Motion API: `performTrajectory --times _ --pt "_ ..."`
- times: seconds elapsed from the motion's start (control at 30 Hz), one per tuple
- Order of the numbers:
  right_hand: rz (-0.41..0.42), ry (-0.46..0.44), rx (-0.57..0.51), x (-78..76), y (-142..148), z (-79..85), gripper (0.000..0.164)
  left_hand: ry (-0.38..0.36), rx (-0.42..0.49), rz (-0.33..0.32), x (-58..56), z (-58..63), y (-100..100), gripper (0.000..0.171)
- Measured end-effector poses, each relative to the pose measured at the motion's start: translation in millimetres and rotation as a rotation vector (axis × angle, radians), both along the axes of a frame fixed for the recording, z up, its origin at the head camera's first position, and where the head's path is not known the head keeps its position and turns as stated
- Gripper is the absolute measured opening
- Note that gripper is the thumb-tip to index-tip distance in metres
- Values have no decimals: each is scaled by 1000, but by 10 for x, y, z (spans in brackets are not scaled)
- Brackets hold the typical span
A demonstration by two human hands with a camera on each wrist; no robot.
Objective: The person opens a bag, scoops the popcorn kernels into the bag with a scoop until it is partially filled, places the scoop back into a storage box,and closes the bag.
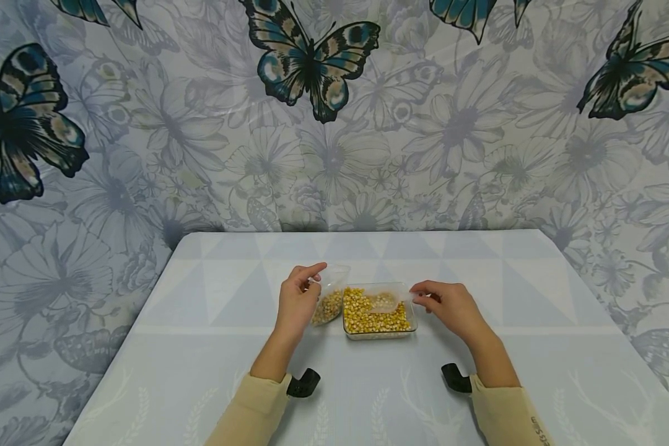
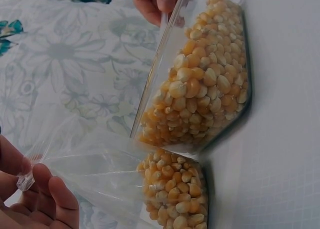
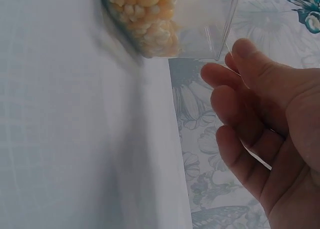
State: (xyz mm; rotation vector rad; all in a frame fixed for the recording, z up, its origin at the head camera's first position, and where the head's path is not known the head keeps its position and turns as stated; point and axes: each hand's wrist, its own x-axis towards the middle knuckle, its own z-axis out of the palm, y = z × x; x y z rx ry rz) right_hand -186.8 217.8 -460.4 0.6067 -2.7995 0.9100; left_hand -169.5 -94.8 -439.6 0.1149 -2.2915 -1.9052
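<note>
A clear rectangular container (image 1: pixel 380 336) full of yellow corn kernels (image 1: pixel 362 317) stands on the table between the hands. Left of it, against its side in the left wrist view, sits a clear plastic bag (image 2: pixel 181 191) with corn kernels in its bottom. My left hand (image 1: pixel 300 303) pinches the gathered top of this bag between thumb and fingers. Over the kernels at the container's right lies a see-through scoop (image 1: pixel 383 302) with some kernels showing in it. At the right rim, my right hand (image 1: pixel 451 306) pinches its handle end, which is mostly hidden by the fingers.
The pale patterned table (image 1: pixel 245 353) extends around the container, with its far edge close behind. Beyond it hangs a floral and butterfly backdrop (image 1: pixel 334 173). Black wrist devices (image 1: pixel 303 383) stick out from both sleeves.
</note>
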Motion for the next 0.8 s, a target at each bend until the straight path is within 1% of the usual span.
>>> performTrajectory --times 0.17,0.4,0.8 --pt "-29 -2 -18 4 9 -5 19 3 6 -7 5 7 4 43" --pt "-30 -30 -78 -10 51 -35 20 5 7 -11 -2 -12 2 42" --pt "-40 -119 -159 -42 108 -77 23 3 -10 -22 -1 -12 3 44"
